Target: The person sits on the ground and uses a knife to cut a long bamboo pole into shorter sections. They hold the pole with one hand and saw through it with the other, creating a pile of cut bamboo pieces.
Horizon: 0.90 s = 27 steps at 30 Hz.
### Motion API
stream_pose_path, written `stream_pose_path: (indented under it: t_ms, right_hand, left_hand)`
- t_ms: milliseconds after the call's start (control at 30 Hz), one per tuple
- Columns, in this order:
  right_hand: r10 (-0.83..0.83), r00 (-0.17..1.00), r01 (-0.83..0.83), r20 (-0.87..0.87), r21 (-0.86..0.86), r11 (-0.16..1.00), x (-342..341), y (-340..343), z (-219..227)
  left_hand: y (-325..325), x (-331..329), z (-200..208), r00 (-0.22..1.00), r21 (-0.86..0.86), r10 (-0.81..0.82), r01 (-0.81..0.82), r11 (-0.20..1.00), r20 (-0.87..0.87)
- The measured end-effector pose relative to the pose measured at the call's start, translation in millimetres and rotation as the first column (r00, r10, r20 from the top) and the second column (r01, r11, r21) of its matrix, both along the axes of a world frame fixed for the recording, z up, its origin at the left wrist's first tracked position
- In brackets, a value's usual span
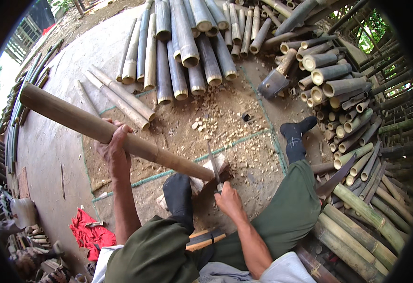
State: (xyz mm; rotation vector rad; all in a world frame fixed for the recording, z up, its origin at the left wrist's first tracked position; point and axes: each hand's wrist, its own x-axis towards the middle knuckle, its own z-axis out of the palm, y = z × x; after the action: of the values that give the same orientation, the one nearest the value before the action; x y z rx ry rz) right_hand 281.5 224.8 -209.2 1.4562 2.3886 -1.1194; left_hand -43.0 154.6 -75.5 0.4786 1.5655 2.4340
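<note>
A thick brown bamboo pole slants from the upper left down to the centre, with my left hand wrapped round its middle. Its lower end lies against a wooden block on the ground mat. In my right hand is the handle of a knife, its narrow blade pointing away from me just beside the pole's end. Whether the blade touches the bamboo I cannot tell. My dark-socked left foot is by the block, under the pole.
Bamboo lengths lie in rows at the far side. More cut bamboo is stacked along the right, near a broad dark blade. Pale chips litter the brown mat. A red cloth lies at the lower left.
</note>
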Motion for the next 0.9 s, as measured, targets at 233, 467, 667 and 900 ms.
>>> stream_pose_path:
  t_ms: [233,467,667,900]
  right_hand:
    - [-0.161,0.858,0.188,-0.488,0.007,0.982,-20,-12,74]
    - [0.0,1.0,0.0,0.003,-0.026,1.0,-12,1,50]
    - [-0.072,0.902,0.139,-0.425,0.128,0.982,-21,-8,97]
    - [-0.011,0.999,0.012,-0.049,0.021,1.0,-9,-15,38]
  left_hand:
    - [-21,0,-6,0.978,0.055,-0.197,0.193,0.98,0.067]
    - [-31,4,0,0.972,0.128,-0.098,0.071,0.989,0.212]
    - [-44,-2,-16,0.996,-0.079,0.079,-0.075,0.994,0.048]
    - [-46,-1,-6,0.999,-0.04,-0.046,0.047,0.998,0.014]
